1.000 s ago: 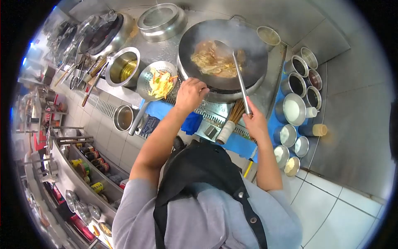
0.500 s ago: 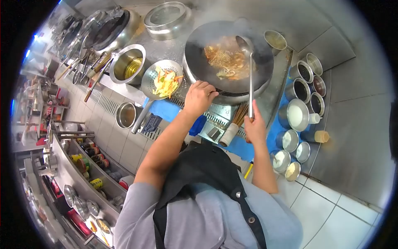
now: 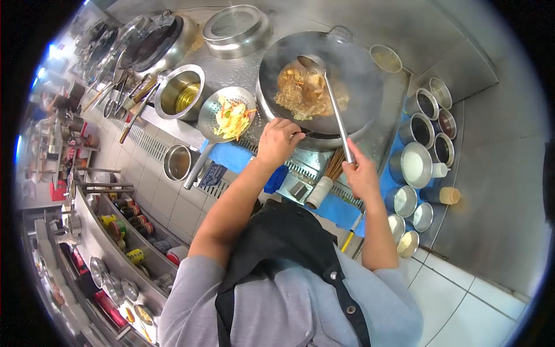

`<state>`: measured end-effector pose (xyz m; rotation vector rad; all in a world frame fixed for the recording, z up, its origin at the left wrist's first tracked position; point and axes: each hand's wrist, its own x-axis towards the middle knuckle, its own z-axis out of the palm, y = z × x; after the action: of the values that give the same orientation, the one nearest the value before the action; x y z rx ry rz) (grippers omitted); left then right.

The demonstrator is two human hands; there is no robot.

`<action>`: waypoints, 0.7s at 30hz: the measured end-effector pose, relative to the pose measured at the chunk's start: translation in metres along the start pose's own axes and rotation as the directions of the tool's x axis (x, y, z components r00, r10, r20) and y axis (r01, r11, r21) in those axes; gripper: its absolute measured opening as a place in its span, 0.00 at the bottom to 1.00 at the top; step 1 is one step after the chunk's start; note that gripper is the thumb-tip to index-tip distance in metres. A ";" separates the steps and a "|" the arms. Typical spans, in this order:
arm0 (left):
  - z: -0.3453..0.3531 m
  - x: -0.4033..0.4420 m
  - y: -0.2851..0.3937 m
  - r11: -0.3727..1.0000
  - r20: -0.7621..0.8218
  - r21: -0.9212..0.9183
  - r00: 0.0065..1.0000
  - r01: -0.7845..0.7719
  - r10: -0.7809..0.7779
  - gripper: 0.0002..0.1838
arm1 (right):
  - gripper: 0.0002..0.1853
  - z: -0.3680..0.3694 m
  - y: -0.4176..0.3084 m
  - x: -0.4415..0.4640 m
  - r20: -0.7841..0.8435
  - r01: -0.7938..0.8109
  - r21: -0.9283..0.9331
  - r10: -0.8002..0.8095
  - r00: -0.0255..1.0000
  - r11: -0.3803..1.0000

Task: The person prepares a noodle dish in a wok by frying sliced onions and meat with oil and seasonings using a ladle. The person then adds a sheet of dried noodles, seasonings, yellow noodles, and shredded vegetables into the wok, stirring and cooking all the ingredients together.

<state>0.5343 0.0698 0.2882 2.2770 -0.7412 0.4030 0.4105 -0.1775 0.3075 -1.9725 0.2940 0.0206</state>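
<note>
A steaming dark wok (image 3: 364,98) holds a mix of brown noodles (image 3: 298,95). My right hand (image 3: 359,172) is wrapped round the handle of a long metal ladle (image 3: 334,104), whose bowl rests at the upper left part of the noodles. At the wok's near left rim is my left hand (image 3: 278,141), its fingers curled together; whatever they grip is mostly hidden under them. Left of that hand, a perforated strainer (image 3: 207,118) bears shredded yellow and orange vegetables (image 3: 232,118).
A steel pot with yellow oil (image 3: 184,95) stands left of the strainer. Several seasoning bowls (image 3: 415,168) line the right side beside a capped bottle (image 3: 448,195). A bamboo brush (image 3: 321,188) lies at the front edge. Behind is a lidded pot (image 3: 234,32).
The ladle bowl has swung from the wok's upper right to its upper left over the last half second. The noodles have shifted left and bunched together. My left hand stays by the rim.
</note>
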 end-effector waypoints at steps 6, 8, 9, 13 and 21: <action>0.001 0.001 -0.002 1.000 -0.005 0.021 1.000 0.016 -0.016 0.08 | 0.34 0.003 -0.019 -0.009 -0.027 0.005 -0.160 -0.009 1.000 0.987; 0.001 -0.001 0.001 1.000 -0.013 0.012 1.000 0.026 -0.026 0.08 | 0.35 0.000 -0.032 -0.022 -0.008 -0.180 -0.035 0.179 0.984 0.983; 0.005 -0.002 -0.001 1.000 -0.023 -0.001 1.000 0.021 -0.021 0.08 | 0.34 -0.001 -0.024 -0.016 -0.012 -0.108 -0.102 0.108 0.994 0.989; 0.004 -0.002 0.001 0.999 -0.021 -0.018 0.999 0.035 -0.035 0.08 | 0.34 0.000 0.000 0.001 -0.038 -0.011 -0.163 0.005 0.999 0.987; -0.018 -0.031 0.016 0.992 -0.050 -0.090 0.995 0.083 -0.088 0.22 | 0.35 0.008 0.004 0.018 -0.085 -0.076 -0.148 0.064 0.994 0.986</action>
<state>0.4993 0.0850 0.2944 2.1979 -0.6198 0.3823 0.4277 -0.1751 0.2982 -2.1160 0.4247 0.0097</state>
